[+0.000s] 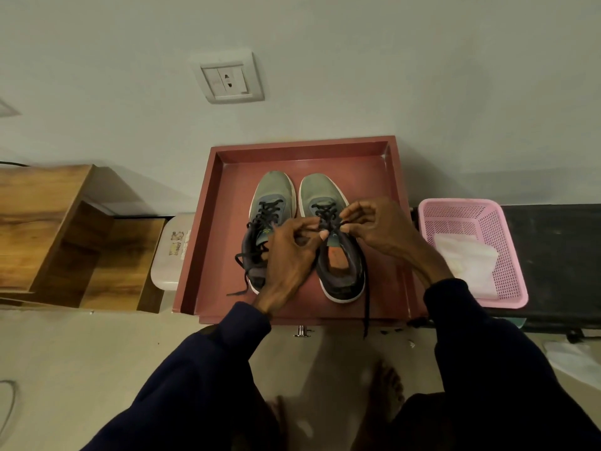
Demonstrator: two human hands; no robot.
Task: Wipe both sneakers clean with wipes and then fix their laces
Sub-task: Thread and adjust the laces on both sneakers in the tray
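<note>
Over the red tray [224,229], the curled fingers of my left hand [287,258] and right hand [380,234] pinch the black lace [326,212] of the right-side sneaker [320,190].

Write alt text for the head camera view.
The left hand and right hand pinch the black laces of the right sneaker, which sits beside the untied left sneaker in a red tray. A pink basket holding white wipes stands to the right.

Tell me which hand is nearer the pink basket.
Right. The right hand pinches the right sneaker's lace, just left of the basket; the left hand sits farther left.
</note>
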